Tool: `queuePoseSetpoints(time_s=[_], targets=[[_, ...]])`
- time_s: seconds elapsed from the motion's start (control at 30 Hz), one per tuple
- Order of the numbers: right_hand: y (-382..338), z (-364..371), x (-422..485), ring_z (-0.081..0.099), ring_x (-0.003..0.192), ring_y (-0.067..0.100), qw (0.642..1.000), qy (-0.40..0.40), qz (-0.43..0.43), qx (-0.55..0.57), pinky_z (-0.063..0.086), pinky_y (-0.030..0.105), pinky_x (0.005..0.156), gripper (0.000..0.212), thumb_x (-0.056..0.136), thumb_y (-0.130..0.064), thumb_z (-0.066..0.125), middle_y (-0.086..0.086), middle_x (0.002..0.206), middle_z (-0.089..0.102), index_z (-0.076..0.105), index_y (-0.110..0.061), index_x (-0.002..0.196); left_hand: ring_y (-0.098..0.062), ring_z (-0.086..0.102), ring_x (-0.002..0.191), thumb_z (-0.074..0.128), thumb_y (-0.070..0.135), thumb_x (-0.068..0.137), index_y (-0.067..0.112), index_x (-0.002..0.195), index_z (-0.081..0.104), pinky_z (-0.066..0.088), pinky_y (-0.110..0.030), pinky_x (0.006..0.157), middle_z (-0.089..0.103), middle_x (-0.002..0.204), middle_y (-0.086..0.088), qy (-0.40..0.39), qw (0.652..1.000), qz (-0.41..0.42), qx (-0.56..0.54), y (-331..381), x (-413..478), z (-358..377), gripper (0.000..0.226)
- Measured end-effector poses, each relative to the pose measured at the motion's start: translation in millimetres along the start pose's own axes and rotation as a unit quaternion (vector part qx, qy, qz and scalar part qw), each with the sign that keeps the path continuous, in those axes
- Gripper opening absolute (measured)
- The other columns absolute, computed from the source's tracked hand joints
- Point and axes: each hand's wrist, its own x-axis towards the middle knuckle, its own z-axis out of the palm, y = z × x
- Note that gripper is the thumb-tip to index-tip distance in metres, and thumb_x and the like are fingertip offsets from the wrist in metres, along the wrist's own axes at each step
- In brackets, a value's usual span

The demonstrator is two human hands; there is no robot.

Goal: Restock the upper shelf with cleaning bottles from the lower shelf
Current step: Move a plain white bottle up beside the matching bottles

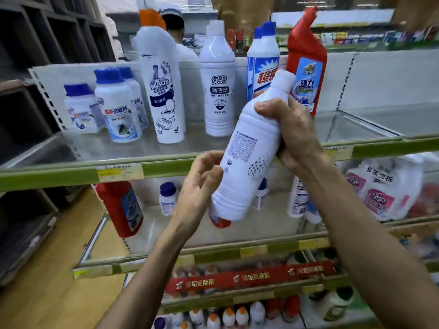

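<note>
Head cam: right hand [292, 131] grips the white bottle [249, 150] round its shoulder, thumb across the front, fingers wrapped behind. The bottle is smooth glossy plastic, ribbed near the base, w/ fine black print on its label & a plain white screw cap. It hangs in the air in front of the upper shelf [59, 174], across the green front rail, tilted: cap up & right, base down-left at lower shelf [261, 251] level. The left hand [199, 184] sits just beside the bottle's lower half, fingers loosely curled, holding nothing; can't tell if the tips touch the plastic. The upper shelf is a dull grey deck w/ a clear front lip. On it, all upright, L to R: 3 squat blue-capped jars [118, 108], a tall bent-neck Mr Muscle bottle [164, 86] w/ orange cap, a slim standing bottle [218, 91] w/ ribbed base, blue-capped bottles [261, 65] w/ a blue & red label, and a red angled-neck bottle [306, 62]. Just right of the red one stands a clear divider [332, 124], w/ bare deck beyond it & a bare strip along the front lip. On the lower shelf: a red flat-sided bottle [121, 207] at left, a small jar [167, 198] near it, soft pink & white refill bags [380, 191] at right, w/ bare clear deck between.
</note>
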Motion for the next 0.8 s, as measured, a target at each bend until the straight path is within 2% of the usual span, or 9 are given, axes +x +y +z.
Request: queuePoseSetpoints(time_s=[0.13,0.27,0.33,0.43,0.53,0.6,0.67,0.73,0.8], targets=[[-8.6,14.8,9.4,0.063,0.065,0.013,1.000,0.014,-0.017,-0.018,0.053,0.030,0.066,0.018,0.064,-0.015,0.071,-0.003,0.070,0.068,0.069,-0.015,0.082,-0.001,0.062,0.114,0.065,0.060,0.075,0.034,0.133,0.045,0.049,-0.018,0.088,0.060,0.128,0.020,0.011,0.997,0.020,0.068,9.3,-2.6,3.0,0.066],[-9.6,23.8,9.4,0.062,0.065,0.015,1.000,0.012,-0.013,-0.020,0.055,0.034,0.067,0.019,0.061,-0.016,0.074,0.000,0.070,0.068,0.070,-0.016,0.080,0.000,0.060,0.117,0.073,0.057,0.072,0.045,0.134,0.035,0.054,-0.029,0.092,0.059,0.125,0.024,0.059,0.983,0.057,0.163,3.2,-7.9,6.1,0.073],[-8.7,26.9,10.1,0.064,0.072,0.018,0.999,0.014,-0.016,-0.041,0.057,0.041,0.072,0.030,0.054,-0.024,0.078,0.003,0.076,0.069,0.071,-0.016,0.082,0.001,0.062,0.113,0.072,0.058,0.073,0.049,0.130,0.035,0.055,-0.030,0.091,0.063,0.121,0.021,0.080,0.981,0.058,0.168,3.4,-9.8,6.9,0.069],[-11.3,32.0,11.9,0.066,0.081,0.020,0.998,-0.007,-0.016,-0.066,0.058,0.044,0.081,0.046,0.058,-0.034,0.081,0.005,0.086,0.071,0.069,-0.012,0.096,-0.005,0.067,0.108,0.070,0.057,0.075,0.041,0.132,0.040,0.056,-0.033,0.090,0.068,0.117,0.013,0.102,0.986,0.054,0.120,4.1,-10.3,5.6,0.067],[-15.6,38.3,14.3,0.068,0.086,0.020,0.998,-0.050,-0.008,-0.021,0.058,0.042,0.085,0.030,0.083,-0.031,0.075,0.006,0.093,0.072,0.067,-0.010,0.103,-0.007,0.068,0.107,0.068,0.064,0.073,0.031,0.134,0.047,0.055,-0.030,0.087,0.071,0.116,0.009,0.091,0.994,0.019,0.049,8.8,-9.9,4.4,0.072],[-17.3,42.2,18.2,0.067,0.088,0.023,0.998,-0.060,0.006,0.017,0.057,0.044,0.087,0.024,0.092,-0.031,0.068,0.009,0.096,0.071,0.067,-0.009,0.103,-0.021,0.067,0.114,0.068,0.065,0.075,0.021,0.135,0.052,0.056,-0.044,0.093,0.070,0.124,-0.001,0.063,0.997,-0.008,-0.043,10.1,-10.1,6.6,0.076],[-16.0,45.9,21.3,0.067,0.094,0.031,0.996,-0.062,0.033,0.050,0.055,0.053,0.094,0.040,0.094,-0.034,0.066,0.018,0.106,0.069,0.065,-0.002,0.117,-0.031,0.068,0.111,0.074,0.066,0.071,0.014,0.133,0.055,0.056,-0.052,0.091,0.069,0.125,-0.012,0.037,0.986,-0.049,-0.158,13.7,-11.9,9.7,0.083],[-12.9,49.3,22.3,0.067,0.097,0.035,0.994,-0.060,0.054,0.070,0.053,0.061,0.096,0.049,0.094,-0.036,0.066,0.021,0.110,0.069,0.062,0.001,0.125,-0.029,0.071,0.101,0.078,0.067,0.065,0.014,0.128,0.063,0.058,-0.048,0.084,0.072,0.120,-0.015,0.008,0.964,-0.110,-0.244,15.2,-13.6,11.0,0.084],[-8.6,51.2,21.6,0.066,0.096,0.036,0.994,-0.047,0.066,0.073,0.051,0.064,0.096,0.055,0.092,-0.036,0.068,0.022,0.109,0.067,0.058,0.005,0.128,-0.028,0.073,0.096,0.079,0.067,0.063,0.018,0.119,0.072,0.060,-0.046,0.082,0.074,0.115,-0.014,-0.018,0.952,-0.136,-0.272,12.4,-15.2,10.6,0.074]])
